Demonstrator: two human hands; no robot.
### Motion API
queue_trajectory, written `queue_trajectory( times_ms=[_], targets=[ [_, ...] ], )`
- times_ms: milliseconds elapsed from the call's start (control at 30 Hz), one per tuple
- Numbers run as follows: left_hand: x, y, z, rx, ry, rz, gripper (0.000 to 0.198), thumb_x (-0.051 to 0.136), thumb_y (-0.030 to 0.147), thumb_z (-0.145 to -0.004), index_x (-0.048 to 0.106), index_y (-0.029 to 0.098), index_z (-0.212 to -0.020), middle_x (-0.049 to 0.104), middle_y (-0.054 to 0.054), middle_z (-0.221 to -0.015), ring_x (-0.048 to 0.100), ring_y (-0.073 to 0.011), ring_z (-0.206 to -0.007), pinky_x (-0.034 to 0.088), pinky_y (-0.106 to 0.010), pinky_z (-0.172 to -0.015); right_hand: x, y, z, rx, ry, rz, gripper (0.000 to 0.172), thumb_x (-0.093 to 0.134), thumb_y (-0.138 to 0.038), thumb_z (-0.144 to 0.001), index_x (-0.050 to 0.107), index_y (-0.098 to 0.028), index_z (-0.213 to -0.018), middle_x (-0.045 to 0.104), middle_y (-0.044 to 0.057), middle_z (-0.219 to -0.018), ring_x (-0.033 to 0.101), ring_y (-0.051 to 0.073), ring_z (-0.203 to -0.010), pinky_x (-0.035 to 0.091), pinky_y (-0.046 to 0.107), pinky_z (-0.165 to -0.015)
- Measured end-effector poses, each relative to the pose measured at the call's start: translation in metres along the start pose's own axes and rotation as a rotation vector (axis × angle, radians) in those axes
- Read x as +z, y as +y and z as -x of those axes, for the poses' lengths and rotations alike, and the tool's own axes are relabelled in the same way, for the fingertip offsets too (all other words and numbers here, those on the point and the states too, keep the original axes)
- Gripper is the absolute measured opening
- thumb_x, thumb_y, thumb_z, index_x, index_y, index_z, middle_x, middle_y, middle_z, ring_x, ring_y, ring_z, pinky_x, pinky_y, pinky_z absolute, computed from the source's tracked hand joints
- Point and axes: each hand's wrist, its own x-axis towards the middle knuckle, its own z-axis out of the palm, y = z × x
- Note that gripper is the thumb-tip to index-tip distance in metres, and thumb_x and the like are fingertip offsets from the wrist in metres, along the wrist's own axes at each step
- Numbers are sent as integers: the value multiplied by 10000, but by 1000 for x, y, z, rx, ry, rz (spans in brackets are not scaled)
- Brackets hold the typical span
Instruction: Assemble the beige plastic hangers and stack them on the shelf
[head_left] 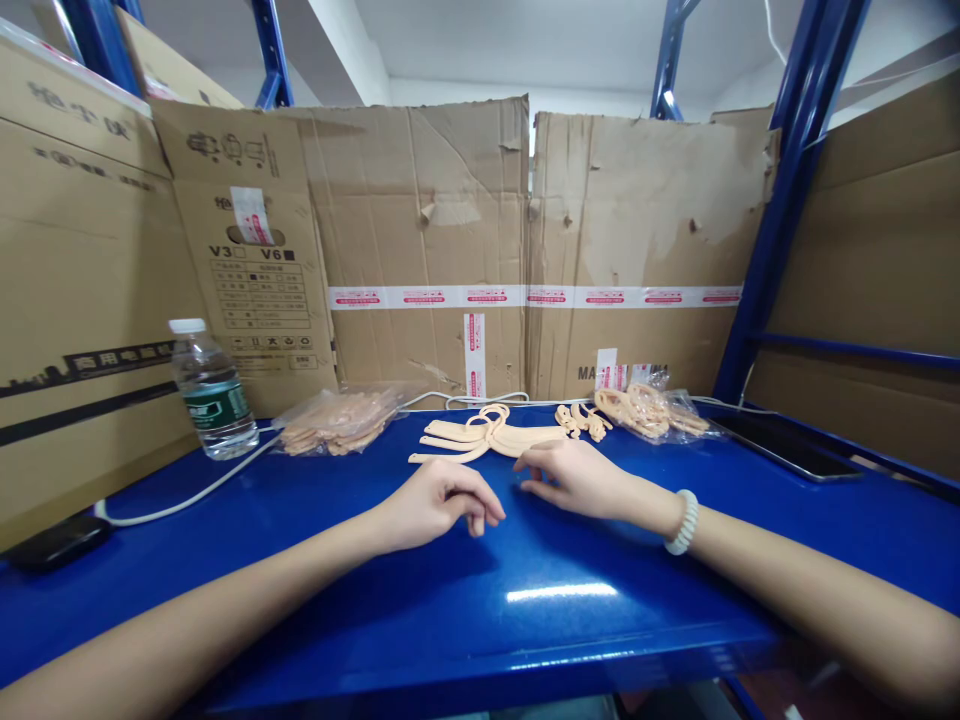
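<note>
My left hand (442, 500) rests on the blue shelf top (360, 600) with its fingers curled loosely downward and nothing visible in them. My right hand (574, 475), a white bead bracelet (682, 522) on its wrist, lies fingers-forward just short of a small pile of peach-coloured plastic pieces (487, 435), its fingertips close to the nearest strip. A few smaller peach pieces (583, 420) lie to the right of the pile.
A clear bag of peach parts (341, 420) lies at the left, another bag (652, 410) at the right. A water bottle (211, 390), a white cable (187, 495) and a black device (56, 540) sit left. A dark tablet (787, 440) lies right. Cardboard boxes (420, 250) wall the back.
</note>
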Motion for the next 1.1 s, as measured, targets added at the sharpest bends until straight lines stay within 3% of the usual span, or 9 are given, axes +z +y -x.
queue_trajectory(
  times_ms=[300,1100],
  targets=[
    [10,-2,-1,-62,-7,218,167,627,102,-712,667,108,-874,674,-45,-804,619,-98,-681,504,-235,-697,2,-13,2,-149,-46,-30,135,553,-189,-860,653,-180,-950,654,39,-830,594,149,-741,376,224,-645],
    [12,-4,2,-57,-52,294,280,614,5,-653,647,116,-907,654,-35,-826,627,-119,-781,513,-278,-778,4,-11,3,-180,-48,-12,91,554,-191,-866,631,-169,-911,630,28,-809,567,134,-717,352,220,-627]
  ],
)
